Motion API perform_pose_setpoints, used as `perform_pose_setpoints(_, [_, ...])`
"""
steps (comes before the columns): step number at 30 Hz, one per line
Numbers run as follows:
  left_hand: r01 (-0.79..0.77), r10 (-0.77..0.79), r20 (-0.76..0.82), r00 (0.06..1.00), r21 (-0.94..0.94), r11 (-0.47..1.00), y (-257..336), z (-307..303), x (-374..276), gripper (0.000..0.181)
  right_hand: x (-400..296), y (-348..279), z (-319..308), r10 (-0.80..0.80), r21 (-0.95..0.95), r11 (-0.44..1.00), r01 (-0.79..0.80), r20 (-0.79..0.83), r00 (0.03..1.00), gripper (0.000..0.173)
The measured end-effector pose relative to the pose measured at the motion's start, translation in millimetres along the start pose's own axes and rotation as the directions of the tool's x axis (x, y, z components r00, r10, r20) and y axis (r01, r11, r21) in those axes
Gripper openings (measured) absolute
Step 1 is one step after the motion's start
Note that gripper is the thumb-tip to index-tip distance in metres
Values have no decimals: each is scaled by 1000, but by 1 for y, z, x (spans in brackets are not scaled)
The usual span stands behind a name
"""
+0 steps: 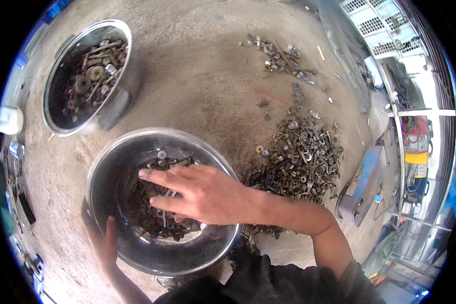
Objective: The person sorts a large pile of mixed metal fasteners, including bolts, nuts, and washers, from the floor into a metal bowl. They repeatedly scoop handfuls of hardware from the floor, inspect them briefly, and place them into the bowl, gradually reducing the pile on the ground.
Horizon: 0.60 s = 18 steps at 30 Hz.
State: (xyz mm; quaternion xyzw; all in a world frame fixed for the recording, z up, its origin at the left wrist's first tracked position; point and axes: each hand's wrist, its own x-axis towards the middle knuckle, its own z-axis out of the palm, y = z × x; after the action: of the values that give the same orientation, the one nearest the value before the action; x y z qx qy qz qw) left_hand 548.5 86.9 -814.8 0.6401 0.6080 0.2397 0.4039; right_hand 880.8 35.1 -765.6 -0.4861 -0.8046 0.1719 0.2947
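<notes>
A round shiny metal basin (136,250) stands in front of me with a layer of small bolts, nuts and washers (174,231) at its bottom. My left hand (104,243) grips the basin's left rim, thumb over the inner side and fingers outside. Above the basin's contents, my right hand (201,193) reaches in from the right, palm down with its fingers spread. Nothing shows between those fingers, and the hand hides part of the hardware below it. One pale washer (162,154) lies near the far side inside the basin.
A second metal basin (127,41) with larger bolts and rings stands far left. Right of me, a big heap of bolts and nuts (304,159) covers the concrete floor (186,87); a smaller pile (281,57) lies beyond. A blue-and-grey metal piece (364,186) sits at the right.
</notes>
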Motion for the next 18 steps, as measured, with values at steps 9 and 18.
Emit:
perform_pose_setpoints(9, [119,-126,-44,991,-131,984,-17,-7,7,54,-72,299,-116,617,-471,433,-768,-466,634,140])
perform_pose_setpoints(18, [155,-166,-100,981,-107,982,-19,-6,5,54,-72,352,-61,472,-551,279,-786,-634,612,80])
